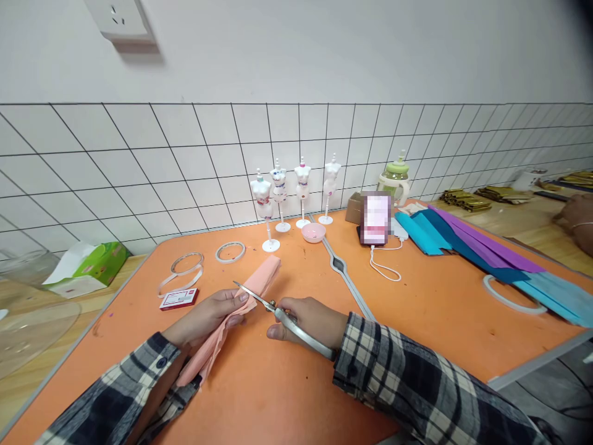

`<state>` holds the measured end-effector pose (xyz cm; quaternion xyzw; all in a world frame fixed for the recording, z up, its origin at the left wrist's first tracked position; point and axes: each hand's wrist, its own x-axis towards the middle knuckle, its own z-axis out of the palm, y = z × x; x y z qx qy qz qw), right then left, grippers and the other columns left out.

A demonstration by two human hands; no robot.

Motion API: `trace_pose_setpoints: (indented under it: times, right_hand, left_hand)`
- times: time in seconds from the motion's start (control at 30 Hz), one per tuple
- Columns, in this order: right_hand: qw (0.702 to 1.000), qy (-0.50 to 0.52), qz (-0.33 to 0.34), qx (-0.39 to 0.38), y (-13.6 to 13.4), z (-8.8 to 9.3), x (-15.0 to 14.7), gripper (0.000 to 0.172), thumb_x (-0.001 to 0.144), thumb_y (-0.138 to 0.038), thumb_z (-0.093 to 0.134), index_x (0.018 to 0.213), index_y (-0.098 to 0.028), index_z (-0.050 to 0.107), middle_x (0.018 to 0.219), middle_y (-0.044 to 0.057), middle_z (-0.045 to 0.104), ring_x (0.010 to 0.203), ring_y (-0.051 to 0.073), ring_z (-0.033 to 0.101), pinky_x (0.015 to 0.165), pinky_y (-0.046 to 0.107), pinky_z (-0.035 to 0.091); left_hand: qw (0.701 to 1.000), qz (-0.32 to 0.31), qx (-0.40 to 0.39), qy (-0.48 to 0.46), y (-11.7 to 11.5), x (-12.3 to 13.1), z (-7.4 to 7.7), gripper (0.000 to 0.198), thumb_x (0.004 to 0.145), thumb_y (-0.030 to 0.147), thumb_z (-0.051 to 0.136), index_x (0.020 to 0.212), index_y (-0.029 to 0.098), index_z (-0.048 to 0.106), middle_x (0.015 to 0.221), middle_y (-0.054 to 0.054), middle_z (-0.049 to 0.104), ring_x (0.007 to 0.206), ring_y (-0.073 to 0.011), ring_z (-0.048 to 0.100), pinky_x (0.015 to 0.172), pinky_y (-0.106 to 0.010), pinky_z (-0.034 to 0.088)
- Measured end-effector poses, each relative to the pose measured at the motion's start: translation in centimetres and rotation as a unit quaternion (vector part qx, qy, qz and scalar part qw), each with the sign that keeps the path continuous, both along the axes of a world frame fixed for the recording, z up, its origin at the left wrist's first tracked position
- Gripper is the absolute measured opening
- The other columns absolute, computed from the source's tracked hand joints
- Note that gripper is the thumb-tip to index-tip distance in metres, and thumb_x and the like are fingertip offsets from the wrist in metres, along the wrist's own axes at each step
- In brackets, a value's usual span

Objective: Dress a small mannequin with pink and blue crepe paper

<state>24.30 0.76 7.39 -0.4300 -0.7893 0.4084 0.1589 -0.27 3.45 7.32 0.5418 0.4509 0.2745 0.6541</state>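
Observation:
My left hand (210, 315) is closed around a long folded strip of peach crepe paper (264, 276) that lies across the orange table (417, 309). My right hand (310, 321) grips metal scissors (259, 300); their blades point up and left, with the tips at the paper beside my left thumb. Both sleeves are plaid. The paper's near end trails under my left wrist.
Several small white mannequin busts (279, 191) on stands, a pink dish (314, 232), tape rolls (230, 251), a red card (178, 299), a phone (375, 219) with white cable, blue and purple paper strips (467, 244). Tissue box (90, 266) at left. Another person's hand (577, 219) at far right.

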Motion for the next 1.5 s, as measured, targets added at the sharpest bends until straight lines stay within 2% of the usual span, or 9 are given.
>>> trace_pose_setpoints:
  times: [0.2,0.4,0.57,0.67,0.8,0.97,1.13,1.37,1.5]
  right_hand:
    - [1.000,-0.023,0.007,-0.012,-0.1,0.0,0.3,0.057,0.078,-0.072,0.061,0.102,-0.021,0.052,0.081,0.000,0.059,0.072,0.016,0.054,0.061,0.024,0.033]
    - [1.000,-0.011,0.005,0.002,-0.2,0.0,0.1,0.053,0.080,-0.071,0.060,0.092,-0.020,0.054,0.076,-0.001,0.055,0.068,0.014,0.050,0.061,0.024,0.032]
    - [1.000,0.004,0.006,0.009,-0.1,-0.3,-0.2,0.052,0.078,-0.071,0.062,0.083,-0.019,0.055,0.071,-0.002,0.053,0.064,0.012,0.048,0.058,0.023,0.031]
    - [1.000,-0.001,0.005,0.017,0.1,-0.4,-0.2,0.053,0.078,-0.072,0.062,0.086,-0.019,0.056,0.072,-0.002,0.054,0.066,0.013,0.049,0.059,0.023,0.031]
    - [0.999,-0.026,0.024,-0.008,0.2,0.0,0.2,0.058,0.076,-0.072,0.063,0.102,-0.021,0.053,0.079,-0.001,0.058,0.069,0.016,0.053,0.060,0.024,0.034]
    - [0.999,-0.029,0.030,-0.005,-0.2,0.6,0.2,0.054,0.079,-0.072,0.059,0.095,-0.020,0.053,0.078,0.000,0.058,0.071,0.017,0.055,0.060,0.025,0.034]
    - [1.000,-0.008,0.023,0.003,-0.2,0.3,0.0,0.053,0.078,-0.072,0.061,0.090,-0.020,0.057,0.076,0.000,0.058,0.069,0.015,0.054,0.060,0.024,0.034]
    - [1.000,0.002,-0.006,0.008,0.8,-0.6,0.2,0.053,0.073,-0.067,0.070,0.097,-0.020,0.065,0.079,0.000,0.064,0.073,0.015,0.057,0.061,0.023,0.035]
    - [0.997,-0.025,-0.060,0.028,2.3,-0.6,1.2,0.048,0.077,-0.063,0.068,0.100,-0.021,0.063,0.086,0.002,0.067,0.077,0.017,0.060,0.062,0.024,0.037]
  left_hand:
    - [1.000,-0.020,-0.018,-0.004,0.1,-0.5,-0.3,0.032,0.081,0.046,0.068,0.068,0.017,0.062,0.049,0.004,0.042,0.049,-0.0112,0.030,0.065,-0.028,0.040]
    - [0.999,-0.051,-0.012,-0.001,0.3,-0.8,-0.8,0.032,0.084,0.045,0.064,0.068,0.017,0.062,0.052,0.003,0.043,0.051,-0.0122,0.032,0.063,-0.028,0.037]
    - [0.999,-0.045,-0.012,0.004,0.2,-0.8,-0.9,0.032,0.083,0.046,0.065,0.069,0.018,0.061,0.052,0.004,0.041,0.051,-0.0121,0.030,0.060,-0.027,0.035]
    - [0.999,-0.047,-0.010,0.005,0.1,-0.8,-0.6,0.032,0.083,0.047,0.065,0.071,0.017,0.064,0.050,0.005,0.041,0.050,-0.0116,0.030,0.064,-0.027,0.039]
    - [0.998,-0.054,-0.002,0.023,0.1,-0.7,-0.3,0.035,0.081,0.047,0.066,0.062,0.018,0.063,0.048,0.004,0.040,0.049,-0.0124,0.032,0.067,-0.030,0.043]
    - [0.997,-0.066,-0.010,0.029,0.1,-0.7,-1.0,0.034,0.079,0.046,0.067,0.062,0.017,0.064,0.050,0.002,0.045,0.050,-0.0131,0.035,0.063,-0.029,0.042]
    - [0.996,-0.084,-0.018,0.013,0.1,-0.7,-1.2,0.036,0.084,0.045,0.064,0.061,0.017,0.058,0.052,0.003,0.040,0.052,-0.0116,0.030,0.059,-0.026,0.036]
    - [0.998,-0.060,-0.026,0.018,0.2,-0.4,-1.1,0.038,0.082,0.049,0.066,0.065,0.017,0.059,0.051,0.004,0.042,0.049,-0.0109,0.031,0.057,-0.026,0.035]
    - [0.996,-0.016,-0.079,-0.034,0.6,-1.0,-1.0,0.034,0.081,0.045,0.067,0.065,0.016,0.059,0.052,0.001,0.047,0.051,-0.0129,0.043,0.058,-0.027,0.043]
